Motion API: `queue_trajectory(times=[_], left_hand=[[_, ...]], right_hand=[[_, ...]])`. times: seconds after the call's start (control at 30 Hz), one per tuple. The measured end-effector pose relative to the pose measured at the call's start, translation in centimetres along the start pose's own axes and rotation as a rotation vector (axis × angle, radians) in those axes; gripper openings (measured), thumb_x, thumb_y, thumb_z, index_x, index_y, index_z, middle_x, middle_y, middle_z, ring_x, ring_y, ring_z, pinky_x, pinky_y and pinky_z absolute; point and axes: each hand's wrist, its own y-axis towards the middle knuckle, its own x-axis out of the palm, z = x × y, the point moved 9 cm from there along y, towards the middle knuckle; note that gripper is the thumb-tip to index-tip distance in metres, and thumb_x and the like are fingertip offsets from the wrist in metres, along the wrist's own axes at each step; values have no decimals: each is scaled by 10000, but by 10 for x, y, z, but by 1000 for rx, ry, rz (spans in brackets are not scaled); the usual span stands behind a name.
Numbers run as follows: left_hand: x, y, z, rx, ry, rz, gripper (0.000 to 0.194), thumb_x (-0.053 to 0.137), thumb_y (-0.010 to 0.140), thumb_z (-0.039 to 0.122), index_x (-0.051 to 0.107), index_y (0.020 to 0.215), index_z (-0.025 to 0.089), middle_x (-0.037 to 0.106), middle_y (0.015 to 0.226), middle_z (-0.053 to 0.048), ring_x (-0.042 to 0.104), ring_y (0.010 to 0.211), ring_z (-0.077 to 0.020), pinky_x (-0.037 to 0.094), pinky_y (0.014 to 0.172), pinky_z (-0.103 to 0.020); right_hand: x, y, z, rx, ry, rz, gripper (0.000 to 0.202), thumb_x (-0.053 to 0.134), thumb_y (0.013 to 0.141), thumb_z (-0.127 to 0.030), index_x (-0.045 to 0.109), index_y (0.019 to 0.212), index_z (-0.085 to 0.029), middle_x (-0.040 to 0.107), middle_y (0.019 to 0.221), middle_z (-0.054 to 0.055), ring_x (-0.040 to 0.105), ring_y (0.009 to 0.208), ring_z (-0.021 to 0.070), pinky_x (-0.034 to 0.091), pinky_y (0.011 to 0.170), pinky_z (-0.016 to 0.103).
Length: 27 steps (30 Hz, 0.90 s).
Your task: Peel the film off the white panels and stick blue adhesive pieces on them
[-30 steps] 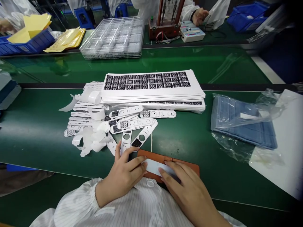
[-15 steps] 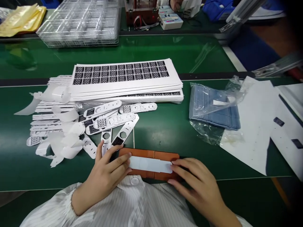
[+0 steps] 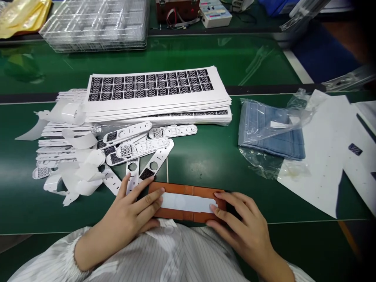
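Observation:
An orange-brown flat fixture (image 3: pixel 188 190) lies near the front edge of the green table, with a white strip (image 3: pixel 188 203) lying in it. My left hand (image 3: pixel 132 207) rests on the fixture's left end, fingertips on the strip's left end. My right hand (image 3: pixel 237 223) presses its fingertips on the strip's right end. Neither hand lifts anything. Just beyond my left hand lies a loose pile of white die-cut strips (image 3: pixel 138 149) with black printed patches.
A stack of printed sheets (image 3: pixel 155 92) sits mid-table, curled white backing scraps (image 3: pixel 79 172) at left. A bagged blue cloth (image 3: pixel 270 131) and white paper sheets (image 3: pixel 326 156) lie at right. Clear trays (image 3: pixel 96 23) and a test device (image 3: pixel 214 13) stand beyond the belt.
My right hand slid rightward off the middle of the strip to its right end, uncovering the strip. The camera view tipped down and shifted right.

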Motion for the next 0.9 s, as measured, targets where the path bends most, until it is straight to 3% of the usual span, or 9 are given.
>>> queue_trajectory(times=[0.1, 0.2, 0.37, 0.43, 0.57, 0.7, 0.8, 0.9], left_hand=[[3, -4, 4, 37, 33, 5, 255, 568, 876, 320, 621, 1082, 178, 640, 1200, -1, 443, 1264, -288, 104, 1149, -546], [3, -2, 2, -16, 38, 85, 241, 573, 875, 304, 627, 1069, 171, 656, 1172, -2, 465, 1241, -299, 109, 1138, -571], [-6, -1, -1, -71, 71, 202, 239, 634, 825, 369, 648, 980, 187, 697, 1071, 15, 517, 1156, -327, 74, 1099, -645], [-10, -4, -3, -79, 90, 233, 207, 643, 818, 363, 656, 935, 192, 710, 1020, 17, 548, 1100, -311, 86, 1095, -648], [-14, -10, -4, -87, 133, 279, 202, 608, 838, 387, 668, 872, 197, 713, 919, 17, 570, 1022, -276, 76, 1103, -639], [-15, -13, -7, -117, 104, 301, 191, 600, 845, 368, 658, 797, 192, 700, 834, 16, 559, 1010, -248, 56, 1107, -636], [-15, -12, -8, -113, 75, 292, 143, 649, 811, 317, 647, 787, 176, 694, 823, 23, 543, 1027, -245, 54, 1110, -626], [-15, -12, -9, -106, 63, 273, 108, 658, 802, 276, 643, 782, 171, 697, 859, 29, 536, 1048, -245, 48, 1120, -607]], right_hand=[[5, -1, 2, -56, -36, -23, 238, 674, 812, -322, 624, 982, -163, 634, 1064, 146, 518, 1013, 319, 515, 729, 482], [1, 7, 11, -94, -81, -13, 229, 689, 803, -258, 618, 989, -145, 650, 1026, 142, 538, 955, 293, 509, 717, 452], [-3, 39, 9, -137, -70, -104, 178, 607, 858, -359, 634, 842, -184, 635, 1044, 138, 541, 978, 325, 426, 816, 567], [-2, 57, -3, -139, -33, -100, 153, 565, 889, -276, 619, 782, -182, 638, 980, 118, 561, 913, 279, 424, 814, 526], [29, 86, -44, -241, 125, -168, 138, 494, 900, -120, 627, 925, -147, 630, 912, 89, 554, 826, 191, 466, 712, 351], [69, 94, -67, -344, 101, -284, 182, 489, 892, -113, 627, 1003, -156, 610, 924, 84, 541, 841, 200, 472, 693, 337], [76, 93, -67, -378, 99, -303, 161, 509, 889, -115, 633, 983, -155, 606, 913, 83, 531, 831, 203, 469, 680, 340], [69, 91, -67, -431, 113, -286, 152, 522, 896, -132, 628, 1004, -139, 625, 929, 90, 531, 836, 204, 478, 687, 347]])
